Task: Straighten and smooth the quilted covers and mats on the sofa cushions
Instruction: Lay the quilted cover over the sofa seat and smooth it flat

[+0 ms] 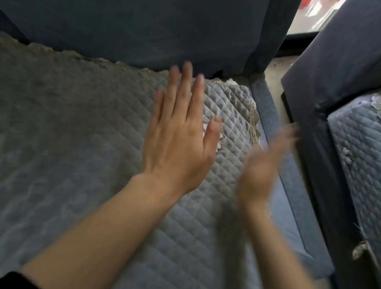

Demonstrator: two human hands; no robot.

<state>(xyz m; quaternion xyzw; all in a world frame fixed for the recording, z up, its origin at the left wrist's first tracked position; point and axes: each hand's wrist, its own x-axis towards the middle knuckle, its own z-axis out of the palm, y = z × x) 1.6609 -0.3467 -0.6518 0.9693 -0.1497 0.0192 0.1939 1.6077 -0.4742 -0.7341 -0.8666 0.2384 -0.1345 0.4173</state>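
Left forearm lay across the quilted mat [70,134] on the seat cushion [265,104], my left hand [179,131] flat, fingers [187,81] straight. Right hand [261,166] blurred, seemingly open. I judged it best to sweep both palms outward toward the lace edge [254,124].

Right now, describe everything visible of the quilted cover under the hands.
The quilted cover is grey-blue fabric stitched in a diamond pattern, with lace trim along its back and right edges. It lies spread over the blue seat cushion, which shows bare on the right. Its back edge runs wavy against the back cushion. The left hand lies flat on it, fingers straight. The blurred right hand is at its right edge.
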